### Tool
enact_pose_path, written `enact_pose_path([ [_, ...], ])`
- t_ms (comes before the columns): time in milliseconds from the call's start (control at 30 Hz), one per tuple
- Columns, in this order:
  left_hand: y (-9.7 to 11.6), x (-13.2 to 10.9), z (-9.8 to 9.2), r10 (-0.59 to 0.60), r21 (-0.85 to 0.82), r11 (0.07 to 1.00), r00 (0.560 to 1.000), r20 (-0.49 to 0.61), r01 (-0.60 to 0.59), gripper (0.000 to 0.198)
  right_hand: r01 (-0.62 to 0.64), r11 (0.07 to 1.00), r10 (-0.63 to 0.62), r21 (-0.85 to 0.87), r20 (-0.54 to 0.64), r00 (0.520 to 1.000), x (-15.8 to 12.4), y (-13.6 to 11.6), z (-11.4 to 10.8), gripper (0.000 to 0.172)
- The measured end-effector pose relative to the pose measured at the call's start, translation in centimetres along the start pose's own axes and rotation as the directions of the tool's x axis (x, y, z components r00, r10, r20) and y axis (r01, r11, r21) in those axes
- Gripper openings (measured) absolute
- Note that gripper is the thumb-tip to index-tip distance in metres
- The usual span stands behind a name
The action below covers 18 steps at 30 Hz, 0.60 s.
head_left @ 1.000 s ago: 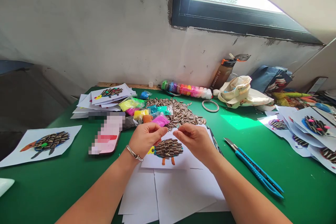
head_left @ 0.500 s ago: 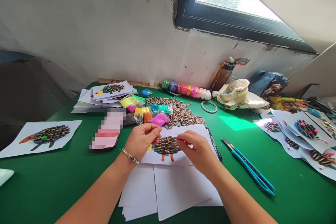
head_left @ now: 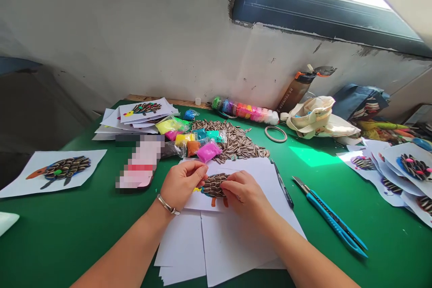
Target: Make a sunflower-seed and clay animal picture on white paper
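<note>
Seed figure (head_left: pixel 215 185) at the centre of the frame, left hand (head_left: pixel 182 185) and right hand (head_left: pixel 245 191) at its two ends

It lies on white paper (head_left: pixel 200 203) just below the middle of the frame: rows of seeds, blue edging, a yellow head towards the left and two orange legs. The left hand is by the head, tips of thumb and forefinger together; whether anything is pinched there is too small to tell. A bracelet (head_left: pixel 168 205) circles that wrist. The right hand covers the figure's right end, fingers bent; I cannot tell whether they grip a seed or only touch. More sheets (head_left: pixel 232 249) lie below, towards the bottom edge.

The desk (head_left: pixel 84 238) is green. Above the hands in the frame spreads a seed heap (head_left: pixel 236 139), coloured packs (head_left: pixel 209 149) along its left side. A phone (head_left: pixel 140 166), mostly blurred out, lies left of centre. A pen (head_left: pixel 284 186) rests beside the paper, and a blue knife (head_left: pixel 332 217) lies at lower right, blade towards the upper left. A ring (head_left: pixel 276 134) sits right of the heap. Along the wall, upper right, stand a tilted bottle (head_left: pixel 293 93) and a cloth bag (head_left: pixel 312 119). Another seed picture (head_left: pixel 67 170) lies at far left; picture stacks (head_left: pixel 140 117) occupy the left and right.
</note>
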<state>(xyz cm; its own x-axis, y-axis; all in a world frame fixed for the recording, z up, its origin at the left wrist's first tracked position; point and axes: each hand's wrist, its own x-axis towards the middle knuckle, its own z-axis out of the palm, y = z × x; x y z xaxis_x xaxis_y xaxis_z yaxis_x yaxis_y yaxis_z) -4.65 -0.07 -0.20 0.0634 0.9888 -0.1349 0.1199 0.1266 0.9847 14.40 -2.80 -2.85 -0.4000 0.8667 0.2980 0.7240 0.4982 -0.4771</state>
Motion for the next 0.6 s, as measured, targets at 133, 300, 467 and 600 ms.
enact_pose_path([
  [133, 0.0, -0.1, 0.1, -0.018, -0.005, 1.0, 1.0, 0.002, 0.018, 0.027, 0.027, 1.0, -0.027, -0.001, 0.02, 0.999, -0.2, 0.2, 0.4, 0.026],
  [300, -0.1, -0.1, 0.2, -0.032, -0.016, 0.999, 0.999, 0.009, 0.032, 0.027, 0.026, 0.999, -0.025, -0.022, 0.049, 0.999, -0.4, -0.2, 0.0, 0.025],
  [467, -0.2, 0.0, 0.2, -0.023, -0.011, 1.0, 1.0, 0.003, 0.023, 0.027, 0.02, 1.0, -0.019, -0.012, 0.094, 0.995, -0.4, -0.5, -0.6, 0.025],
  [600, -0.3, 0.0, 0.1, -0.013, -0.005, 1.0, 1.0, 0.013, 0.014, 0.027, 0.063, 0.998, -0.062, -0.013, 0.055, 0.997, -0.5, -0.7, -0.8, 0.022],
])
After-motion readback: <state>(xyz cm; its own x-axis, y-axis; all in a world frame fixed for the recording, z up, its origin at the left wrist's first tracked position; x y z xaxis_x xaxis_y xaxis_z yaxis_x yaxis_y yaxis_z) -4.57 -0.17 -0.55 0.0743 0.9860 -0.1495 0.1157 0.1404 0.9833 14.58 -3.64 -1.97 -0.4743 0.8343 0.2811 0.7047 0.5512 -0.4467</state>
